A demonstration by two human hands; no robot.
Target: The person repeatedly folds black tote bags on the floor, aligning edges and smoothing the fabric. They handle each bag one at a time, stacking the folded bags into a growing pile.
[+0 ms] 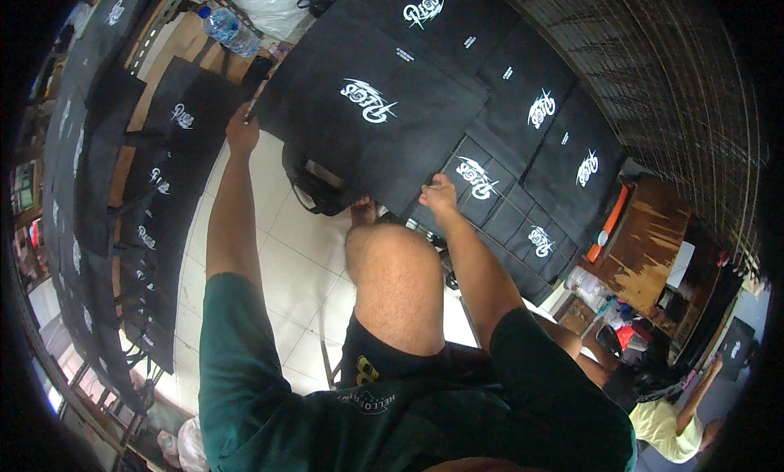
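Note:
A large black fabric sheet (327, 141) with a white printed design stretches between my two hands, over other black sheets. At its left corner my left hand (242, 131) is closed on the edge. My right hand (440, 196) pinches its near right corner, with the fingertips partly hidden. Beyond and to the right, several similar printed black sheets (547, 158) lie side by side on a work surface. Below the held sheet, a dark bag-like object (314, 190) hangs or stands, partly covered.
More printed black sheets (184, 88) line the left side. A clear bottle with a blue cap (229, 31) stands at the far left. Stacked wire racks (637, 55) rise at the far right, near a worn wooden board (645, 235). Another person in yellow (670, 431) sits at the lower right.

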